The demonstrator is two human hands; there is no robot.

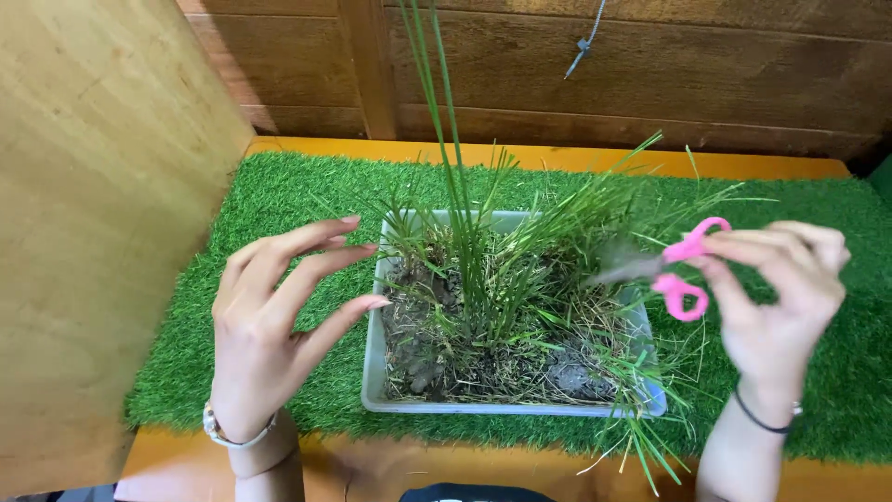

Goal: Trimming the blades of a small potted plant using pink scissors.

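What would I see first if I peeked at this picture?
First you'd spot the grey tray in the middle, sitting on a green grass mat and full of soil and tall grass. On the right, the right hand holds small pink scissors pointed at the grass. On the left, the left hand is open beside the tray, fingers spread, holding nothing.

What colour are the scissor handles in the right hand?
Pink; the scissors show best in the head view.

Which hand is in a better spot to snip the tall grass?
Probably the right hand: it holds the pink scissors, blades toward the grass. The left hand is open and empty beside the grey tray.
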